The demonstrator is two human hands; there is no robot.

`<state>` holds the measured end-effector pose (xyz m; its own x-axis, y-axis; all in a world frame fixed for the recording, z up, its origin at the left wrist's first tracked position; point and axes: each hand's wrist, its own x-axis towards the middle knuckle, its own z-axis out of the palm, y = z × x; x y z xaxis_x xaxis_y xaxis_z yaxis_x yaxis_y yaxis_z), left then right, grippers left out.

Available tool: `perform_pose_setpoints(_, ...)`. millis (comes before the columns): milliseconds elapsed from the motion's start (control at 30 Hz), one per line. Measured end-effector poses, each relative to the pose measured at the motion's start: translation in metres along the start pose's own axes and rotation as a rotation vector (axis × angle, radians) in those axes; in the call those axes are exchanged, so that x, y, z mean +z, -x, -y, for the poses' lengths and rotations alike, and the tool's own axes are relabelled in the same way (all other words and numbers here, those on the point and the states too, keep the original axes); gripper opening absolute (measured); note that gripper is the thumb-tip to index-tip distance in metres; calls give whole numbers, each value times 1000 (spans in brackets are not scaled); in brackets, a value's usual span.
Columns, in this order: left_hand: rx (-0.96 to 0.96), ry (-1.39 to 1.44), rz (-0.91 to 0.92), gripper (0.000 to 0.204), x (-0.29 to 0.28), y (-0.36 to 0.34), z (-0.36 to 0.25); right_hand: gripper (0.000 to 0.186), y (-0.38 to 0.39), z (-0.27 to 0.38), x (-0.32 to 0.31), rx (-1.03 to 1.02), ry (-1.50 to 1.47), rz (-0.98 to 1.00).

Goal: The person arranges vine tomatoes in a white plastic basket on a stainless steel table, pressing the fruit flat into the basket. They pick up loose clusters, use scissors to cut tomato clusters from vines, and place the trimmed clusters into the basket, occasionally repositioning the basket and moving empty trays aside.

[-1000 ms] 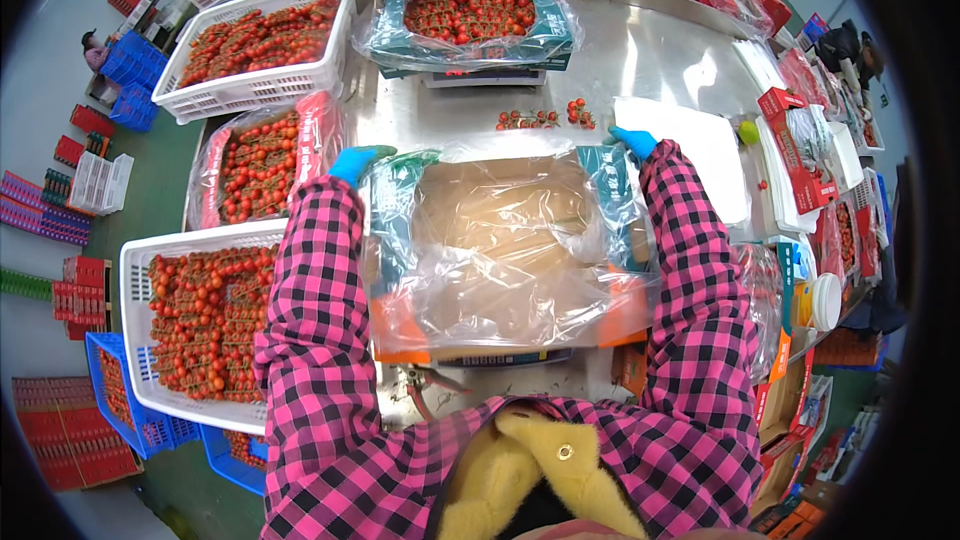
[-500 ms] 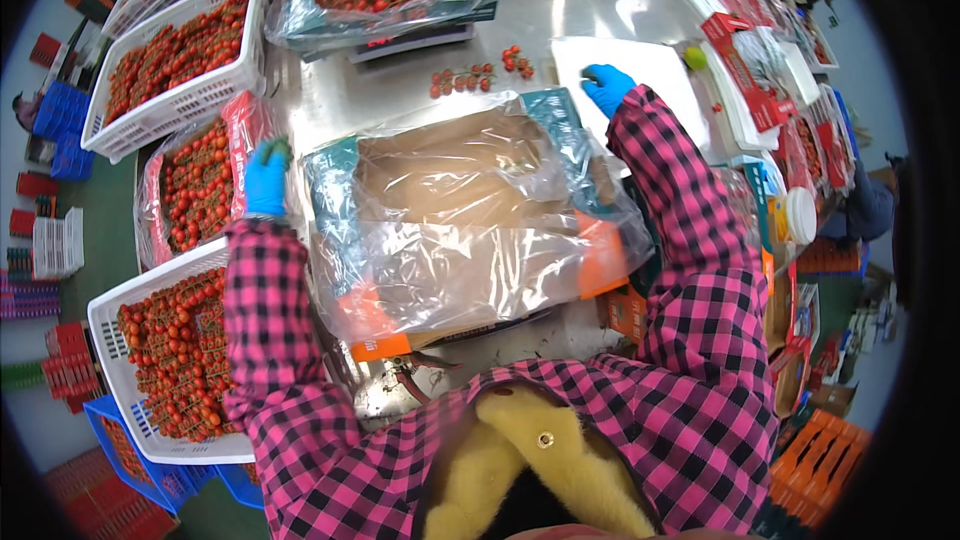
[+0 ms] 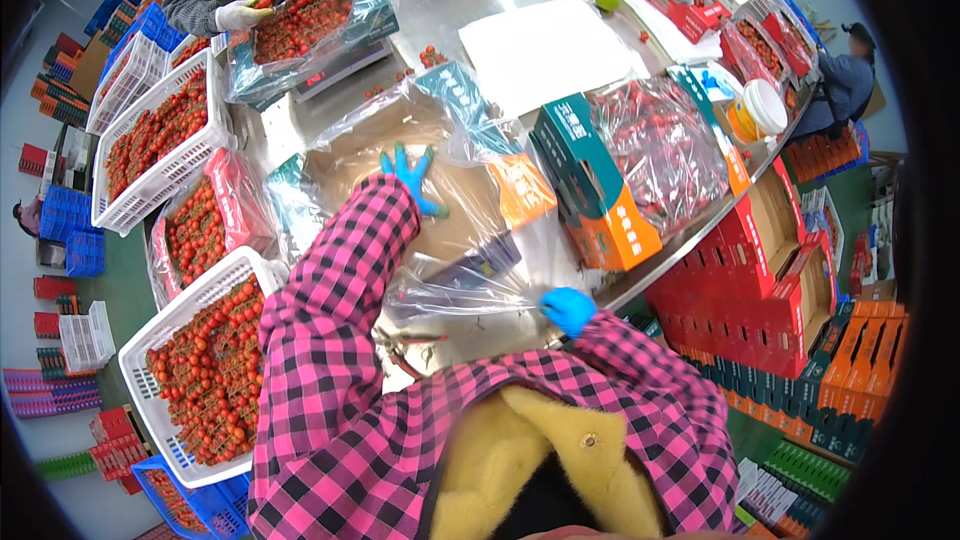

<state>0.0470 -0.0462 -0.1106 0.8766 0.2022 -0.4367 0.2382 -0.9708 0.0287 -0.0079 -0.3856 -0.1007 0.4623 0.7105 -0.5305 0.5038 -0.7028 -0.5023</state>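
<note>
In front of me lies a teal-and-orange cardboard carton (image 3: 465, 225) lined with clear plastic film (image 3: 440, 298). Gloved in blue, my left hand (image 3: 412, 180) is inside the carton with fingers spread over its brown bottom. My right hand (image 3: 568, 311), also blue-gloved, is closed on the film's edge at the carton's near right corner. The film stretches from there towards the carton. Some cherry tomatoes (image 3: 431, 57) on the vine lie just beyond the carton's far edge.
White crates (image 3: 190, 475) of tomatoes line the left. At the far left, a co-worker's white-gloved hands (image 3: 243, 14) handle tomatoes over a filled carton (image 3: 375, 12). A film-covered carton (image 3: 585, 190) stands right, a white sheet (image 3: 550, 45) behind it, and a white bucket (image 3: 757, 112) further right.
My view has swung round to the right. My left hand has moved from the carton's left side into it and spread. My right hand has come from the white sheet to grip the near film edge.
</note>
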Motion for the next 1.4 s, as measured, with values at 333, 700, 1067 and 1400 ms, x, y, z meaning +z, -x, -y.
perform_pose_setpoints(333,291,-176,198,62,-35,164,18,16,-144,109,-129,-437,408,-233)
perform_pose_setpoints(700,114,30,379,19,102,239,8,17,-248,127,-121,-142,532,-156)
perform_pose_setpoints(1067,-558,172,11,56,-30,19,97,18,-281,121,-128,-169,525,-152)
perform_pose_setpoints(1400,-249,110,133,108,26,98,21,20,-267,123,-124,-163,476,-234)
